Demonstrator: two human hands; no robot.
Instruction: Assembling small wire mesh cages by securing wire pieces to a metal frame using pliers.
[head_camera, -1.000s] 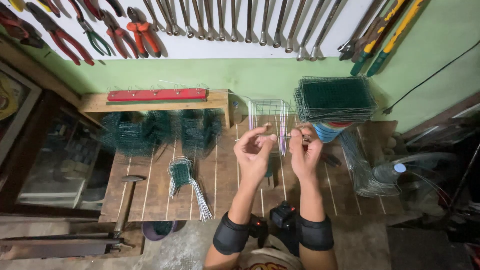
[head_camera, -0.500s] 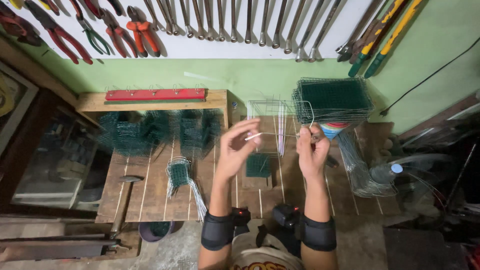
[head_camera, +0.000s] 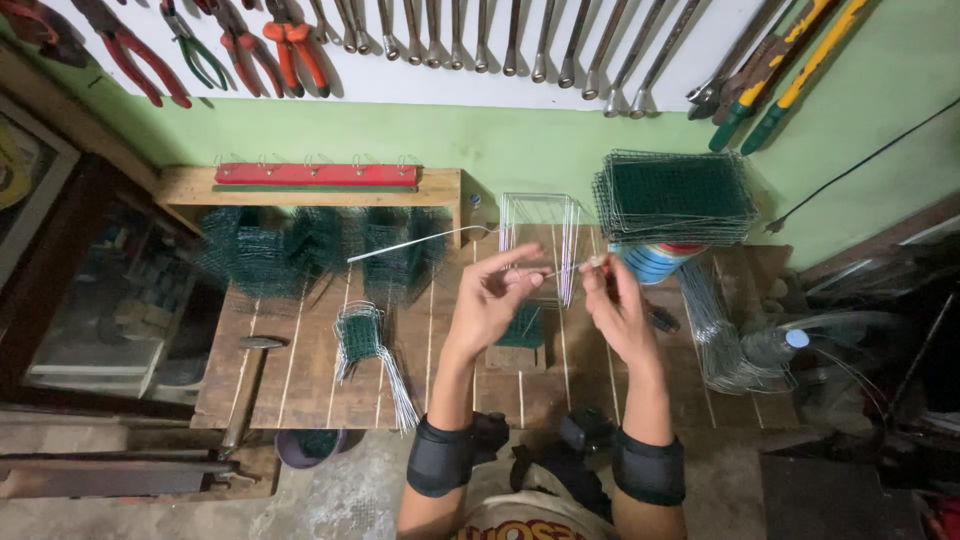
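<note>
At the upper left of the frame, red-handled pliers (head_camera: 135, 55) hang on the white board, and below them a red bar with hooks (head_camera: 316, 173) lies on a wooden ledge. Lower left, a hammer (head_camera: 248, 375) rests at the edge of the plank workbench (head_camera: 300, 370), with bundles of green mesh (head_camera: 300, 250) behind it and a small mesh piece with loose wire ends (head_camera: 365, 350) just to its right. At centre, the left hand (head_camera: 490, 295) is closed in a pinch on a long thin wire (head_camera: 420, 242) that runs up and left over the mesh bundles; its near end meets the right hand (head_camera: 615, 305), whose fingers are curled round something small at the wire's tip, though what exactly cannot be made out. Just behind the hands stands a bent wire frame (head_camera: 545, 235), and beneath them a little green mesh piece (head_camera: 522, 328) sits on a block. To the right, a stack of flat mesh panels (head_camera: 675, 195) rests on a striped can (head_camera: 655, 262), with a heap of loose wire (head_camera: 725, 340) beside it. The long free end of the wire could swing and snag the mesh bundles or the frame, and its tip could prick a bare finger if the pinch slips. The fingertips overlap, so the exact grip is hidden; the tools along the top are cut off by the frame edge, and the dark clutter at far right is hard to read.
</note>
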